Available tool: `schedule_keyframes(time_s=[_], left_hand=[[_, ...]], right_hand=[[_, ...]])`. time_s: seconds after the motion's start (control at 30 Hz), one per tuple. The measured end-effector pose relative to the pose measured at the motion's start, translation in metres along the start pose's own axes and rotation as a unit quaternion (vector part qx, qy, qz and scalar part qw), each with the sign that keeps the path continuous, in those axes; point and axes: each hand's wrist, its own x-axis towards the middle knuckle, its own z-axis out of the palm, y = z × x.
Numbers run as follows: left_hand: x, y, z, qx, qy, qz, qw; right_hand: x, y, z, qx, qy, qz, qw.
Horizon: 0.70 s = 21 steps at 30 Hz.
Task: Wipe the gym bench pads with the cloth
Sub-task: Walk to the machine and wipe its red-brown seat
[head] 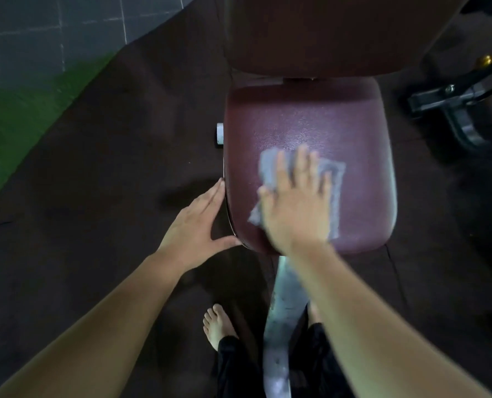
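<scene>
The grey cloth (333,169) is lying crumpled on the near half of the maroon seat pad (305,116), looking soft, light and limp (likely to bunch or slide on the glossy vinyl unless pressed from above). The right hand (296,205) is pressing it flat with straight, spread fingers. The left hand (194,222), fingers extended, is touching the pad's left edge, gripping nothing, and the back pad (325,35) is sitting just beyond.
</scene>
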Motion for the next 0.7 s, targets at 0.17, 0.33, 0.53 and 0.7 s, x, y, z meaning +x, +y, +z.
schedule_keyframes(time_s=[0.17,0.33,0.53,0.7], left_hand=[[0.002,-0.002,-0.001,-0.018,0.001,0.002,1.000],[0.000,0.004,-0.001,0.003,-0.018,-0.007,1.000],[-0.001,0.002,-0.003,0.003,-0.017,-0.004,1.000],[0.000,0.003,-0.005,0.003,-0.017,-0.003,1.000]], right_hand=[[-0.036,-0.006,0.010,-0.028,-0.047,-0.168,0.984],[-0.008,0.115,-0.010,0.008,0.010,0.000,1.000],[-0.019,0.043,0.000,-0.004,0.011,0.049,0.999],[-0.022,0.020,-0.001,-0.015,-0.045,-0.152,0.987]])
